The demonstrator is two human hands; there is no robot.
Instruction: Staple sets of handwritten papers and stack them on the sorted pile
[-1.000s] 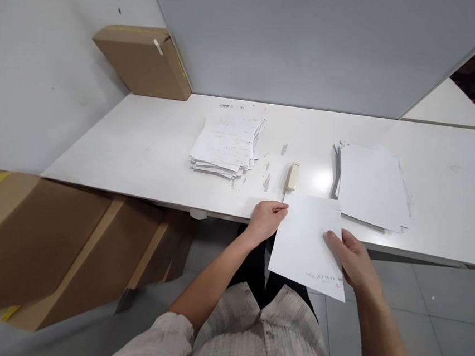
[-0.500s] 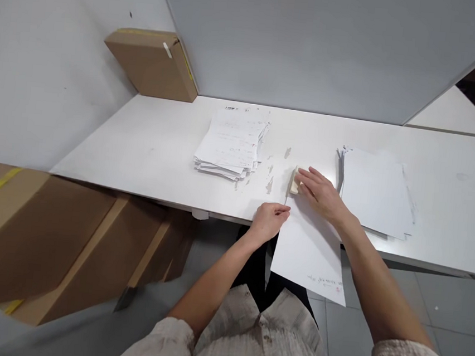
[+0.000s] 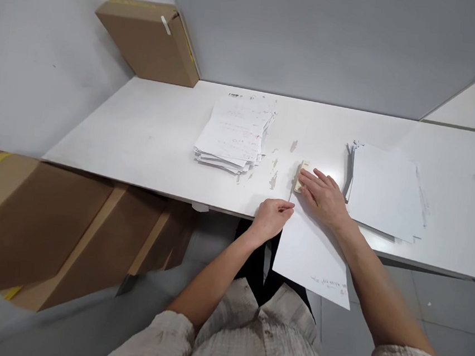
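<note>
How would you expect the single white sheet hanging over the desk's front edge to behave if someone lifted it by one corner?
The sheet looks thin, so it would probably flop and bend. It seems light; the left hand pinches only its edge. With much of it overhanging the desk, it might slide off.
</note>
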